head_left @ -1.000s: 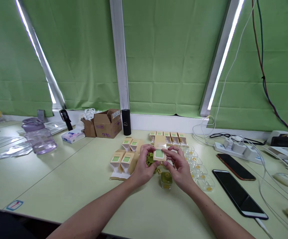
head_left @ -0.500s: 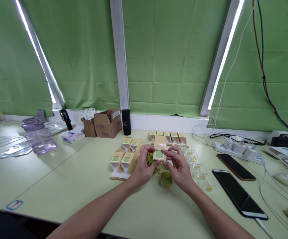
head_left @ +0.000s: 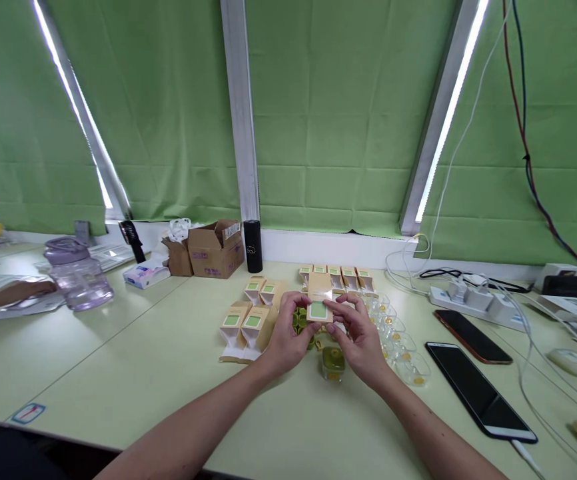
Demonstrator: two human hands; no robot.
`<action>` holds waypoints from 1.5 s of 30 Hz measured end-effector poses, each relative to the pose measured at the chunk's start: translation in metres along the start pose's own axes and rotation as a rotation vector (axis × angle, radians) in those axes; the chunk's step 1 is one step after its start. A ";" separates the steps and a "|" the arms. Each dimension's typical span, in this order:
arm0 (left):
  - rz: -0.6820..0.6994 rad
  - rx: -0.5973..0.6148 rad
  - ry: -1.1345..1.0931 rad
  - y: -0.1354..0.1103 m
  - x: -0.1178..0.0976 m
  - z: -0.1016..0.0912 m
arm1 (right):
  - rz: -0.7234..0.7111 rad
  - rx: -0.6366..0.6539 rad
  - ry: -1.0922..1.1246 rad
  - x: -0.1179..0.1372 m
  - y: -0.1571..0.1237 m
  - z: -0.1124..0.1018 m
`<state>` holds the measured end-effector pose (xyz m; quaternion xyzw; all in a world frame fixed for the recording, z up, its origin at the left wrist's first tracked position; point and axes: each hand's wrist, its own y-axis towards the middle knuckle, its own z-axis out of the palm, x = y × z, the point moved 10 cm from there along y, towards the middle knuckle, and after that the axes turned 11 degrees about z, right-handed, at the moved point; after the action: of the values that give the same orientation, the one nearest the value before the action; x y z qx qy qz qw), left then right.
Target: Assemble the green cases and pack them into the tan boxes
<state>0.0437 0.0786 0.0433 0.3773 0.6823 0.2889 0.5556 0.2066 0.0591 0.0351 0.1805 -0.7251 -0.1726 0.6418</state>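
Between my two hands is a small kraft cardboard box (head_left: 320, 311) with a green window on the side toward me. My left hand (head_left: 291, 333) grips its left side, and my right hand (head_left: 358, 337) pinches the right side. Just below them a clear container with a green lid (head_left: 333, 362) stands on the table. Green lids (head_left: 300, 319) lie behind my left hand, partly hidden by it. Several clear containers (head_left: 403, 340) with yellow dots sit right of my right hand. Folded kraft boxes (head_left: 243, 323) rest to the left, and a row of similar boxes (head_left: 338, 277) stands behind.
Two phones (head_left: 481, 390) and a power strip (head_left: 478, 300) with loose white cables lie on the right. A purple water jug (head_left: 77, 273), tissue pack (head_left: 146, 273), cardboard carton (head_left: 216, 250) and black cylinder (head_left: 253, 247) stand left and back. Another person's hand (head_left: 33, 290) rests at far left.
Another person's hand has reached in from the left edge over the clear plastic packets. My hands and the box between them have barely moved.
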 end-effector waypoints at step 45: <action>-0.332 0.061 -0.188 0.025 0.018 -0.010 | -0.127 0.260 -0.991 0.016 -0.031 0.012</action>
<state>0.0367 0.1081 0.0564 0.3016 0.6887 0.1360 0.6452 0.1944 0.0249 0.0325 0.1992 -0.9452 -0.1844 0.1815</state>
